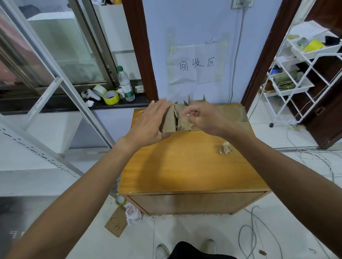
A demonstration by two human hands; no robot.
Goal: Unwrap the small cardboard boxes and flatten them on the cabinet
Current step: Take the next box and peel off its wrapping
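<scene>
Standing at the wooden bench, we press our left hand, fingers straight, flat against the left side of the small cardboard box, which is at the bench's far end. Our right hand pinches a strip of clear tape on the box's front (thumb and fingers curled around it). Further right, a crumpled wad of tape lies on the bench, and flattened cardboard lies at the back corner.
</scene>
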